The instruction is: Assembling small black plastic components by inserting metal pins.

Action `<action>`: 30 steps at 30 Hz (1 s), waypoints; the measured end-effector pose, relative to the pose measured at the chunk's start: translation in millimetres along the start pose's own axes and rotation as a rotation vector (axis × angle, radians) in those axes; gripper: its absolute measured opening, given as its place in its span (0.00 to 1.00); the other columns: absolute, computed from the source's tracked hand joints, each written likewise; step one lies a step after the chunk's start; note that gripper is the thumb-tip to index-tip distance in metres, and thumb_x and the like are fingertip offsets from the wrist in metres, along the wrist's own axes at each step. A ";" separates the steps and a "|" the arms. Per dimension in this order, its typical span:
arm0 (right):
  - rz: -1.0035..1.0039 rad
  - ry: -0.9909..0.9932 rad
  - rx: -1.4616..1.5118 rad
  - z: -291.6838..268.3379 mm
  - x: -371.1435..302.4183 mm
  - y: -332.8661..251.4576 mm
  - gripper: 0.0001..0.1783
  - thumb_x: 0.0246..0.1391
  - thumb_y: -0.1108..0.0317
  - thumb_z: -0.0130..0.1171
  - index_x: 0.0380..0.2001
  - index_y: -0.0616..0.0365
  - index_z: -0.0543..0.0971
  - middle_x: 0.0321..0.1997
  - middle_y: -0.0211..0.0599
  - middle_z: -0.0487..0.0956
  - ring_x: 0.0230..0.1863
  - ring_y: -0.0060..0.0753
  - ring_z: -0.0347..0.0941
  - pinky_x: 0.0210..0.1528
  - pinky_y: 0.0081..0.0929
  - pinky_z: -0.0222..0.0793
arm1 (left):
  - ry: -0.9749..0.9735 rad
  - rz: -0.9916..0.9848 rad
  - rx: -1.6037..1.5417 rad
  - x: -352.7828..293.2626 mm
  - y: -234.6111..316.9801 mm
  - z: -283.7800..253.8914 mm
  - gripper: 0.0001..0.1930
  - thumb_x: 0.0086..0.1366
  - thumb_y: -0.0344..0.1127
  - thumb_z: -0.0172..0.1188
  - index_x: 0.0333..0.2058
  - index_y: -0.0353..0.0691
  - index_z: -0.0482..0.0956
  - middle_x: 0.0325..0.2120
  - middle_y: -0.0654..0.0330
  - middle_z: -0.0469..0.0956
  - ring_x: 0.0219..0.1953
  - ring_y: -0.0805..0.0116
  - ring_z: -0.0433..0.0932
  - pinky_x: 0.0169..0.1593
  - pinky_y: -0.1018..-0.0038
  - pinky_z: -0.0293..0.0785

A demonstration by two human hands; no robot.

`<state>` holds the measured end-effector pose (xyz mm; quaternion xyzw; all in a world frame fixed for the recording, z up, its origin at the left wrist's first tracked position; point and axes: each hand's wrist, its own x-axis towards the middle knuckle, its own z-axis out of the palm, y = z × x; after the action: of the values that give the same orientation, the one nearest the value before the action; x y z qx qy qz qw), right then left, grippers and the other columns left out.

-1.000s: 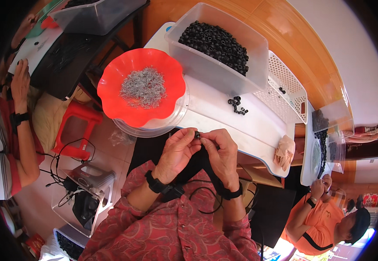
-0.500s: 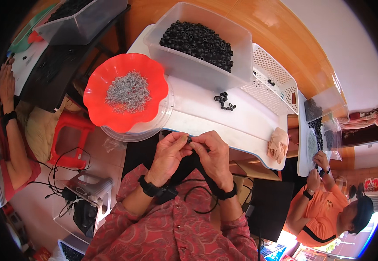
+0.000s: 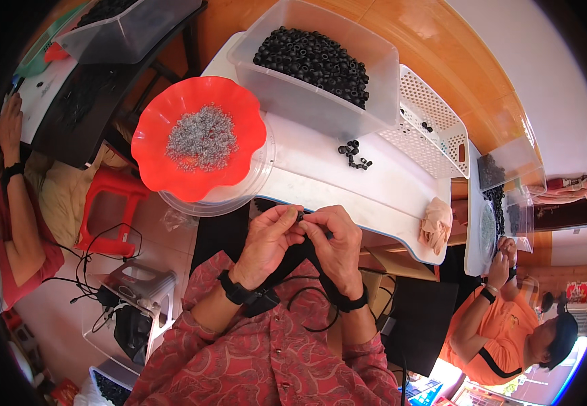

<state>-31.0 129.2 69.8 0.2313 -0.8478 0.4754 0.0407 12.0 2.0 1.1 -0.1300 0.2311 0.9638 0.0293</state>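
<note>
My left hand (image 3: 267,242) and my right hand (image 3: 335,245) meet in front of the table's near edge, both with their fingertips pinched together. Between them is a small black part (image 3: 300,216), mostly covered by the fingers; it looks like the short black tubular pieces on the table. Several such loose pieces (image 3: 354,157) lie on the white tabletop (image 3: 307,179) beyond my hands. A red scalloped bowl (image 3: 151,145) at the left holds a heap of small silvery bits (image 3: 202,137). Behind stands a clear plastic bin (image 3: 307,111) filled with black tubular pieces (image 3: 314,64).
A white perforated basket (image 3: 435,145) with a few black pieces stands at the right, near a crumpled pinkish cloth (image 3: 435,225). Co-workers sit on both sides: a person in orange (image 3: 503,331) and another's arm (image 3: 13,149). A red stool (image 3: 107,210) and cables (image 3: 90,271) are at the left.
The whole view has shifted slightly. My hands stay together at the small black part, with only slight finger movement. The hands of the person in orange have moved a little.
</note>
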 end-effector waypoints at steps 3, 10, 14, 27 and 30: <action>-0.028 -0.027 -0.044 -1.7 1.7 3.5 0.06 0.47 0.77 0.66 0.30 0.60 0.80 0.29 0.36 0.79 0.29 0.30 0.77 0.31 0.24 0.73 | 0.009 0.007 0.031 0.0 -1.0 0.0 0.11 0.69 0.36 0.56 0.44 0.36 0.76 0.34 0.62 0.80 0.34 0.76 0.79 0.37 0.80 0.77; 0.455 -0.153 0.454 -10.4 1.0 25.9 0.06 0.50 0.76 0.66 0.31 0.65 0.79 0.29 0.35 0.82 0.27 0.20 0.76 0.34 0.18 0.73 | -0.091 -0.070 0.150 2.8 5.7 0.2 0.11 0.68 0.36 0.58 0.42 0.35 0.77 0.33 0.63 0.80 0.31 0.78 0.78 0.34 0.82 0.76; 0.555 -0.252 0.611 -18.9 7.1 20.2 0.06 0.51 0.75 0.66 0.31 0.66 0.79 0.28 0.35 0.82 0.30 0.20 0.76 0.35 0.18 0.73 | -0.146 -0.090 0.177 3.9 4.0 -5.7 0.11 0.70 0.35 0.55 0.43 0.33 0.77 0.32 0.60 0.79 0.30 0.76 0.77 0.33 0.81 0.76; 0.030 0.202 -0.430 -28.3 64.6 83.0 0.07 0.52 0.76 0.57 0.36 0.60 0.80 0.34 0.46 0.76 0.33 0.48 0.75 0.35 0.38 0.70 | -0.075 -0.139 0.041 8.0 2.1 -2.8 0.14 0.70 0.35 0.54 0.47 0.32 0.76 0.34 0.58 0.79 0.30 0.76 0.77 0.33 0.81 0.75; 0.077 0.187 -0.524 -24.9 75.2 89.6 0.08 0.53 0.75 0.57 0.37 0.58 0.80 0.37 0.46 0.74 0.34 0.50 0.74 0.35 0.41 0.70 | -0.079 -0.134 0.032 8.7 1.3 -4.4 0.14 0.70 0.36 0.54 0.47 0.32 0.76 0.35 0.58 0.79 0.30 0.76 0.77 0.33 0.81 0.75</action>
<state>-140.2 162.6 34.5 0.1359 -0.9425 0.2606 0.1590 4.5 -1.2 -4.5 -0.1064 0.2358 0.9602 0.1051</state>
